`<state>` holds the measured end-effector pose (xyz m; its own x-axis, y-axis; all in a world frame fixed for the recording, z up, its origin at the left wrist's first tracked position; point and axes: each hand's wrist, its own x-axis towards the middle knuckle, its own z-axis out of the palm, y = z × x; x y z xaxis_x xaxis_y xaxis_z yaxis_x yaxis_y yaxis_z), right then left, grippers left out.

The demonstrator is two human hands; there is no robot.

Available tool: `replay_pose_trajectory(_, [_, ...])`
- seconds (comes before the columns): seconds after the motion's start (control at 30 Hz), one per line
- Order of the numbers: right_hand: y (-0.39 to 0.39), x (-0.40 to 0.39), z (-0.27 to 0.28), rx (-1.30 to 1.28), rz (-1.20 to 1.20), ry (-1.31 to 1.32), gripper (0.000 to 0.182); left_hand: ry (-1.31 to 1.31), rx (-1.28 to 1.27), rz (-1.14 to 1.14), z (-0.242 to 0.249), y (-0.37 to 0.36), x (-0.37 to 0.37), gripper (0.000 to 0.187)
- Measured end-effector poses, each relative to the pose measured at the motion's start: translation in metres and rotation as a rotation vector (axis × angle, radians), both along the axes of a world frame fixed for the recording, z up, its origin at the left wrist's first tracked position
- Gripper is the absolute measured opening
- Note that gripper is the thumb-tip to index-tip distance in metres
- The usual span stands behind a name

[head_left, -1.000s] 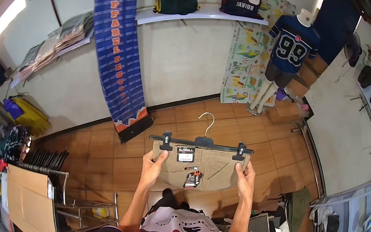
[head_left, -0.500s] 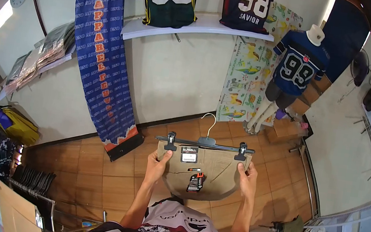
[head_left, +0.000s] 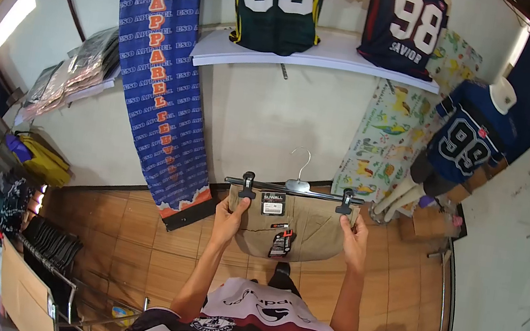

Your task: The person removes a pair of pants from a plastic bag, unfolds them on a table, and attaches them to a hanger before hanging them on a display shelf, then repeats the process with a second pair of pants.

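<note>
Folded khaki pants (head_left: 254,236) hang from a black clip hanger (head_left: 322,195) in front of my chest. The hanger has a metal hook, and its two black clips grip the waistband. A SUWALL label (head_left: 272,204) is at the waistband, with a black and orange tag (head_left: 281,243) below. My left hand (head_left: 228,220) pinches the left edge of the pants just under one clip. At the opposite edge, under the other clip, my right hand (head_left: 353,242) holds the pants between thumb and fingers.
Ahead, a white shelf (head_left: 328,60) carries jerseys, with a blue banner (head_left: 165,89) at its left. A mannequin in a jersey (head_left: 464,140) stands right, near a cardboard box (head_left: 424,223). Racks with black hangers (head_left: 51,242) are at lower left.
The view has swung left, so the shelf, banner and mannequin appear further right. The hanger and pants sit slightly higher in view, and both hands keep their hold.
</note>
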<state>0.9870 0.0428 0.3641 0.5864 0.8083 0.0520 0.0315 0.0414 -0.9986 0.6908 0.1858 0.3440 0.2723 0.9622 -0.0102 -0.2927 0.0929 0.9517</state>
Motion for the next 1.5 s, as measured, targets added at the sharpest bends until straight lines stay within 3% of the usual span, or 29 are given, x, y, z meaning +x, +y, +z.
replay_pose_trajectory(0.27, [0.138,0.067,-0.006,0.019,0.100,0.028,0.018,0.040,-0.010,0.153,-0.014,0.099,0.050,0.032])
replay_pose_trajectory(0.4, [0.212,0.110,-0.034,0.015,0.141,0.029,0.019,0.080,0.067,0.250,-0.014,0.149,0.084,0.024])
replay_pose_trajectory(0.57, [0.297,0.133,-0.032,0.037,0.182,0.097,0.019,0.174,0.159,0.425,-0.036,0.229,0.114,0.022])
replay_pose_trajectory(0.77, [0.388,0.160,-0.037,0.024,0.206,0.106,0.017,0.183,0.091,0.431,-0.037,0.311,0.136,0.021])
replay_pose_trajectory(1.17, [0.480,0.183,-0.040,-0.014,0.203,0.087,0.019,0.250,0.039,0.412,-0.052,0.423,0.152,0.027])
replay_pose_trajectory(1.37, [0.516,0.189,-0.043,-0.065,0.208,0.090,0.022,0.281,-0.003,0.411,-0.035,0.445,0.153,0.030])
replay_pose_trajectory(1.5, [0.542,0.187,-0.063,-0.091,0.230,0.088,0.023,0.257,-0.005,0.419,-0.062,0.477,0.146,0.031])
